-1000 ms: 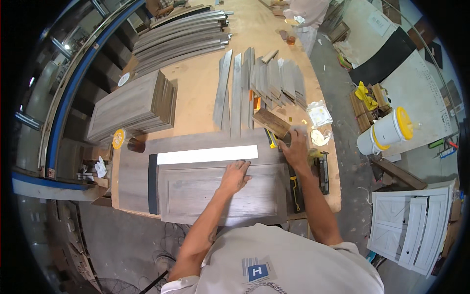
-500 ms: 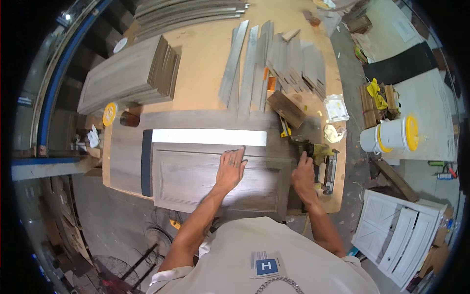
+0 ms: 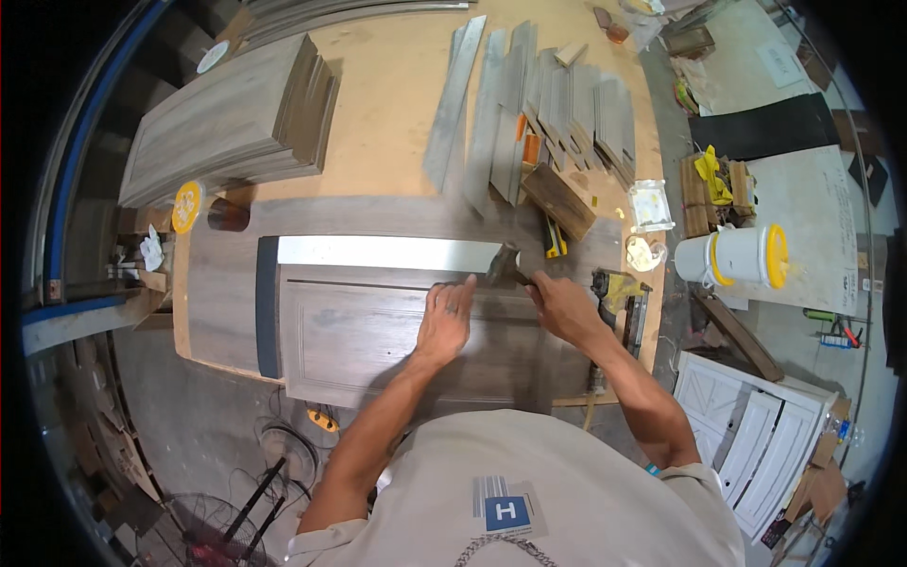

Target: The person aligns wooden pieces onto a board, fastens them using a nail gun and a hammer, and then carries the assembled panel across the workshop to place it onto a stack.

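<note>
A grey wood-grain panel door (image 3: pixel 368 331) lies flat on the worktable. Along its far edge runs a pale, shiny strip (image 3: pixel 387 253), whose left end meets a dark upright strip (image 3: pixel 268 307). My left hand (image 3: pixel 444 326) rests on the door, forefinger stretched toward the strip's near edge, holding nothing. At the strip's right end, my right hand (image 3: pixel 567 307) grips a hand tool with a dark head (image 3: pixel 505 263); blur hides its exact kind. A nail gun (image 3: pixel 624 300) lies right of that hand, apart from it.
Stacked grey doors (image 3: pixel 222 123) stand at the table's far left. Loose grey wood strips (image 3: pixel 529 104) spread across the far middle, near a dark wood block (image 3: pixel 559 201) and a yellow tool (image 3: pixel 555 238). White buckets (image 3: pixel 746 257) stand beyond the table's right side.
My right hand has moved left from beside the nail gun to the strip's right end, bringing the dark-headed tool. My left hand stays at the strip's near edge. The view has shifted slightly.
</note>
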A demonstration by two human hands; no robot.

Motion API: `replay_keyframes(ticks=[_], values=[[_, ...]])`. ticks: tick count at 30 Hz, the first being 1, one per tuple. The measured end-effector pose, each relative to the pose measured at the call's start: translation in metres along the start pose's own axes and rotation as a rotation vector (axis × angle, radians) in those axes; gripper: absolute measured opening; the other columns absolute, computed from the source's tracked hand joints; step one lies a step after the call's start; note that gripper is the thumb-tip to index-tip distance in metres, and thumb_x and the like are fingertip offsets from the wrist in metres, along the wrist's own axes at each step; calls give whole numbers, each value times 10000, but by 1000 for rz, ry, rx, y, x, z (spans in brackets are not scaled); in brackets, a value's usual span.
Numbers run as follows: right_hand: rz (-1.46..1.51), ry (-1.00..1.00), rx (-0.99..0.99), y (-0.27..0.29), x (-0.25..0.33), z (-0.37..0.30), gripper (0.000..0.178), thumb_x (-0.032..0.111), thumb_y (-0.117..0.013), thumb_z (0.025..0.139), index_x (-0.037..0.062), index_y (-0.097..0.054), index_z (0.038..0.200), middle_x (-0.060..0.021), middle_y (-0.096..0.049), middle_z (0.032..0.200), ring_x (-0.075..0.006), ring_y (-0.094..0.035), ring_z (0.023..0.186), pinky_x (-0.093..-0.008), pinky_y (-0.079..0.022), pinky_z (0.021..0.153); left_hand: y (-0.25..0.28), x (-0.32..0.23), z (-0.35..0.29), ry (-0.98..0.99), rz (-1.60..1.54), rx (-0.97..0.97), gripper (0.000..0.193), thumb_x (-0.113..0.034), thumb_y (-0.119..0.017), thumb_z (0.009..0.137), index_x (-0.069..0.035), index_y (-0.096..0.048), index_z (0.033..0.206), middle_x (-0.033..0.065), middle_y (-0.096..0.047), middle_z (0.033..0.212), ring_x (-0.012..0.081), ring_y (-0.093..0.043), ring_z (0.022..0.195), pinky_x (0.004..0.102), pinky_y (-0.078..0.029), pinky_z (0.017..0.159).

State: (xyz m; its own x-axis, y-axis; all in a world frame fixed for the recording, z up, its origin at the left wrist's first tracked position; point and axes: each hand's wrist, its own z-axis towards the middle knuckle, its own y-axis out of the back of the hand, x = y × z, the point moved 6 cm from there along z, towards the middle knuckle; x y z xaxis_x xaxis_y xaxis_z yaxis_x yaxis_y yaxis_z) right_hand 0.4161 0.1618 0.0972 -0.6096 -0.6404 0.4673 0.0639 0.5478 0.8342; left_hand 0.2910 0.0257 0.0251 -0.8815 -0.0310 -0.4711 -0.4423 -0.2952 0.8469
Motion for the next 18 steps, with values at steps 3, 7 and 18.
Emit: replay_keyframes(ticks=[3, 7, 18], values=[[-66, -28, 65, -4, -6, 8, 182, 200, -523, 938, 21, -529, 905, -218, -629, 731, -422, -616, 730, -510, -469, 624, 0, -2, 2, -7, 13, 19, 566, -29, -515, 844, 71, -378, 1383, 157, -548, 1121, 290, -493, 1085, 462, -327, 1032], [-47, -57, 158, 4, 1, 8, 199, 199, -510, 940, 5, -551, 919, -228, -633, 753, -430, -618, 735, -514, -480, 648, -2, 2, -1, 9, 45, 43, 553, -34, -508, 847, 80, -385, 1374, 151, -555, 1130, 285, -494, 1092, 463, -323, 1036], [-19, -49, 98, -10, -25, -6, 206, 245, -539, 933, 44, -588, 940, -216, -633, 791, -428, -607, 772, -528, -469, 681, -5, -2, 6, 33, 60, 15, 564, -15, -523, 852, 16, -371, 1394, 137, -558, 1067, 283, -509, 1039, 462, -348, 993]])
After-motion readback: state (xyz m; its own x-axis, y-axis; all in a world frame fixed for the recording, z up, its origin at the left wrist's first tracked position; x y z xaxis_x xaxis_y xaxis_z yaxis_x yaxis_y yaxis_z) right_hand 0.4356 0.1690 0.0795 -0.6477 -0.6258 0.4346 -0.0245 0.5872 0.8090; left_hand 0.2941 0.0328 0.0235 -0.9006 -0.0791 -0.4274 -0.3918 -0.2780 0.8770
